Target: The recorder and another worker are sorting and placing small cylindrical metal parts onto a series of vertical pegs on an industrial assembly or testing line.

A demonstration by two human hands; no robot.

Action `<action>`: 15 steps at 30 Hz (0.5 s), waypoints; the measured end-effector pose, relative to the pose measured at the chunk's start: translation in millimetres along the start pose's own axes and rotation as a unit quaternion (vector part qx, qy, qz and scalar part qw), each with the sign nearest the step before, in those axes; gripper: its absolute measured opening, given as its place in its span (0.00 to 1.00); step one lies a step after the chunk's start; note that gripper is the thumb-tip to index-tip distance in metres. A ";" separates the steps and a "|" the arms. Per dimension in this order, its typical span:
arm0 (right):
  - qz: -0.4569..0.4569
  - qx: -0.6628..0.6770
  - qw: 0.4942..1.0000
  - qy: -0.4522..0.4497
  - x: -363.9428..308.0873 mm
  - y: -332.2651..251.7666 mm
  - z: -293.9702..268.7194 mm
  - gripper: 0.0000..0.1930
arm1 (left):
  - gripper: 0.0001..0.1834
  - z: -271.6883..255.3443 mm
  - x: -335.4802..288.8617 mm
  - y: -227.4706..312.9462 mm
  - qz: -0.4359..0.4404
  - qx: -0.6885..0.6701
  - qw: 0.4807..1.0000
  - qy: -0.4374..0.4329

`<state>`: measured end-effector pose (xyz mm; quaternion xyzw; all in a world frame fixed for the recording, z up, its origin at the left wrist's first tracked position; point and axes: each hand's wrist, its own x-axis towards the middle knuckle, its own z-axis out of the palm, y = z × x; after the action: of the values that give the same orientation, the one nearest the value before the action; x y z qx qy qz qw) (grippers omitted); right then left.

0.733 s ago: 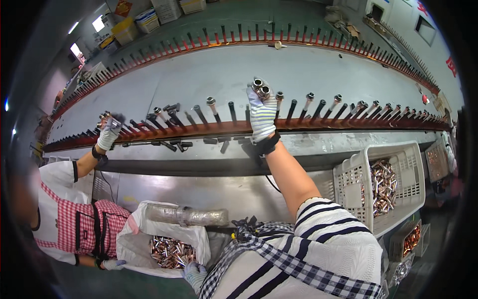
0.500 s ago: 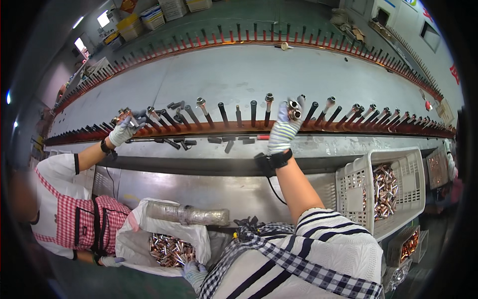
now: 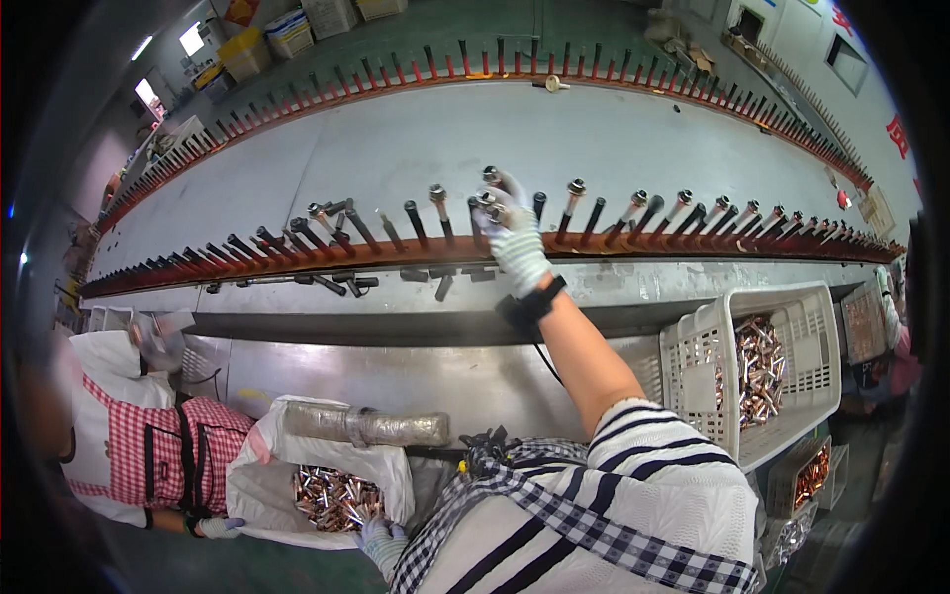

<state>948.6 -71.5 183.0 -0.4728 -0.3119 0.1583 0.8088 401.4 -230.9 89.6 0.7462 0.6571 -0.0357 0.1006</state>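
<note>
My right hand [image 3: 513, 236], in a striped white glove, is closed around shiny metal fittings [image 3: 492, 206] over the near row of pegs. Another fitting [image 3: 491, 174] tops a peg just beyond my fingers. My left hand [image 3: 381, 544], also gloved, is down at the near right rim of a white bag [image 3: 259, 492], fingers curled over the edge beside the copper-and-silver metal parts [image 3: 336, 498] heaped inside. Several dark upright pegs [image 3: 416, 224] stand in the row; some carry silver fittings [image 3: 438, 194], mostly toward the right.
A co-worker in a red checked apron [image 3: 129, 445] stands at the left, one gloved hand [image 3: 220, 528] at the bag. A wrapped clear roll [image 3: 396, 429] lies across the bag. At right, a white plastic crate [image 3: 693, 346] holds metal parts. Dark loose sleeves [image 3: 443, 287] lie along the ledge.
My right hand has moved left along the peg row with its fittings. The co-worker's raised hand has drawn back from the pegs toward their body. My left hand stays at the bag.
</note>
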 end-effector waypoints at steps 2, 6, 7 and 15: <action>0.003 -0.009 1.000 -0.021 6.3 0.9 11.2 0.20 | 0.09 -5.6 4.8 3.3 -0.001 -0.012 1.000 -0.026; -0.072 0.099 0.992 -0.035 8.7 -38.2 51.9 0.19 | 0.10 -13.5 2.9 9.8 -0.017 -0.007 0.998 -0.060; -0.113 0.097 0.988 -0.043 6.5 -49.1 55.5 0.18 | 0.10 -12.0 3.2 10.0 -0.016 -0.004 0.998 -0.053; -0.244 -0.210 0.917 0.236 -36.6 -23.1 10.2 0.23 | 0.16 -5.6 -7.2 11.7 0.004 -0.048 0.999 0.018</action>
<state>913.4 -96.5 193.6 -0.5647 -0.2441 -0.2294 0.7543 411.5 -238.2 97.6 0.7435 0.6570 0.0100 0.1242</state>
